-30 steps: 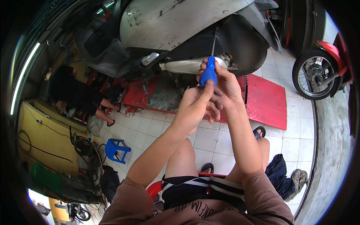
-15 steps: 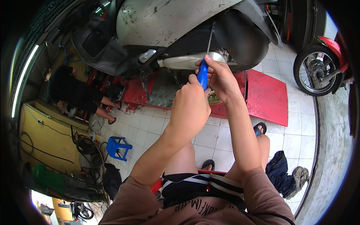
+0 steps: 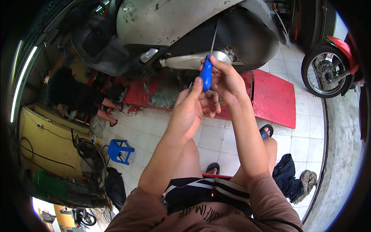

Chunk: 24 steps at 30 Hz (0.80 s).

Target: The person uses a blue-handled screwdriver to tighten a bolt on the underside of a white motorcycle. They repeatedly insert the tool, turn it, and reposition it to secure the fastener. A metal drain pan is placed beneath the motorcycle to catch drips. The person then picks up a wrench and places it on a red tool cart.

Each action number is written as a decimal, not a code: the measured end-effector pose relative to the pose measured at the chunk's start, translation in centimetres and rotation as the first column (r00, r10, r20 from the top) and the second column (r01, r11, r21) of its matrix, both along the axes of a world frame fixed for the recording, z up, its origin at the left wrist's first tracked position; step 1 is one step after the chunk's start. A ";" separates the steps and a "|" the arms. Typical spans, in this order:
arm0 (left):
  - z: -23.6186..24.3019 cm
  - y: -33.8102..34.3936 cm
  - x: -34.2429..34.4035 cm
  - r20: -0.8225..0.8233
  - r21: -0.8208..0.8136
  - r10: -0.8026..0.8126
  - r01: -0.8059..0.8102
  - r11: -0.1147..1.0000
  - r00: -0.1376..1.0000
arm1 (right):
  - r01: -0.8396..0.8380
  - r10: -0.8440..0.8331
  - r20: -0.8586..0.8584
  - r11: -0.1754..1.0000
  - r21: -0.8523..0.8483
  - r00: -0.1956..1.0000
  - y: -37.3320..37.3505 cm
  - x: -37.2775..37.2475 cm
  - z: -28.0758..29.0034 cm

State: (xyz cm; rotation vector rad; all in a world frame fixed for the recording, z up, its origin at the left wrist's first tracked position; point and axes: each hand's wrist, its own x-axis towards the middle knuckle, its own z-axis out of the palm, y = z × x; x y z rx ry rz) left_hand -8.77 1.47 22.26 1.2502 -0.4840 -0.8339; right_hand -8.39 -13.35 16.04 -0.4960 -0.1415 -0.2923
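A screwdriver with a blue handle (image 3: 206, 75) and a long metal shank points up and away toward the side of a grey scooter (image 3: 166, 23). Its tip meets the dark area below the body panel; what it touches there cannot be made out. Thumb and fingers of my right hand (image 3: 229, 83) are closed round the front part of the handle. My left hand (image 3: 189, 112) is just below the handle's butt, palm turned up and fingers apart, its thumb beside the handle. Below the screwdriver lies the scooter's silver engine casing (image 3: 185, 62).
The scooter stands over a red lift platform (image 3: 274, 98). A red motorcycle's wheel (image 3: 326, 71) is at right. On the tiled floor are a blue stool (image 3: 120, 151) and dark cloths (image 3: 288, 178). Another person (image 3: 73, 91) bends over at left, near hoses (image 3: 87, 149).
My left hand has loosened from the handle's butt and rolled palm up, its fingers opening. My right hand keeps its hold on the screwdriver. The view has shifted slightly.
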 end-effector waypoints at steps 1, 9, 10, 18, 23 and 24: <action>-0.2 -0.1 0.2 0.042 0.002 0.049 -0.049 0.999 0.998 | -0.010 0.010 0.008 1.000 0.000 1.000 0.0 0.1 -0.2; 0.1 -0.2 0.6 0.592 0.067 0.123 -0.201 0.977 0.796 | -0.101 0.079 0.214 0.990 0.095 0.974 0.8 0.9 -0.9; 0.2 -0.3 0.6 0.607 0.076 0.117 -0.204 0.976 0.786 | -0.111 0.088 0.229 0.990 0.092 0.969 0.7 1.0 -0.9; -1.7 1.8 2.8 0.517 0.284 -0.077 -0.086 0.955 0.853 | 0.058 -0.087 -0.086 0.952 -0.300 0.993 -1.1 -0.8 -1.6; -9.5 6.3 6.9 0.366 0.434 -0.058 -0.115 0.894 0.929 | -0.152 -0.347 -0.334 0.460 -0.875 0.876 -4.6 -3.9 -5.2; -11.8 6.9 7.9 0.337 0.475 -0.068 -0.107 0.874 0.939 | -0.274 -0.308 -0.365 0.301 -0.914 0.879 -6.2 -4.4 -6.6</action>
